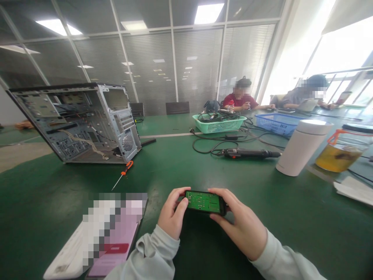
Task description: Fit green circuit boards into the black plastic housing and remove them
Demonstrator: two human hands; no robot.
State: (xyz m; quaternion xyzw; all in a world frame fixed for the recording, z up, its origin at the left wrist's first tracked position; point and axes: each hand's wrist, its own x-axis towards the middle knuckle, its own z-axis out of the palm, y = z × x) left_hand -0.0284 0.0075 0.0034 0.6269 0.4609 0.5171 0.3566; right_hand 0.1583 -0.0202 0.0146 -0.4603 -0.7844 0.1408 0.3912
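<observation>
Head view:

- Circuit board (203, 201): small, green, with a dark rim. It is held level just above the table (291, 217), at 6 o'clock in the picture. Its face is turned up, probably so the parts on it stay readable.
- Left hand (171, 216): fingers closed on the board's left end, thumb across the near corner. The grip is at the edge, which leaves the face uncovered.
- Right hand (239, 225): clamped on the right end, thumb on top and fingers curled beneath. Between them the two hands steady the board.
- Dark rim: possibly a separate holder under the board; the view is too small to tell.
- Screwdriver (124, 174): orange handle, lying flat on the table at 10 o'clock from the hands, just beside the case.
- Computer case (78, 122): side panel off and tilted back, so the open interior and loose cables face the person. It sits at 10 o'clock, farther off.
- Electric screwdriver (249, 153): lying on its side at 1 o'clock, with its cord trailing toward the green basket (218, 123).
- Blue basket (275, 122): beside the green one, at 1 o'clock.
- White tumbler (301, 147): upright at 2 o'clock.
- Jar (342, 151): yellow liquid inside, orange handle, just past the tumbler.
- Phone (113, 237): lying flat at 8 o'clock, near the left sleeve.
- Two other people: seated at the far end of the table, well apart from the board.
</observation>
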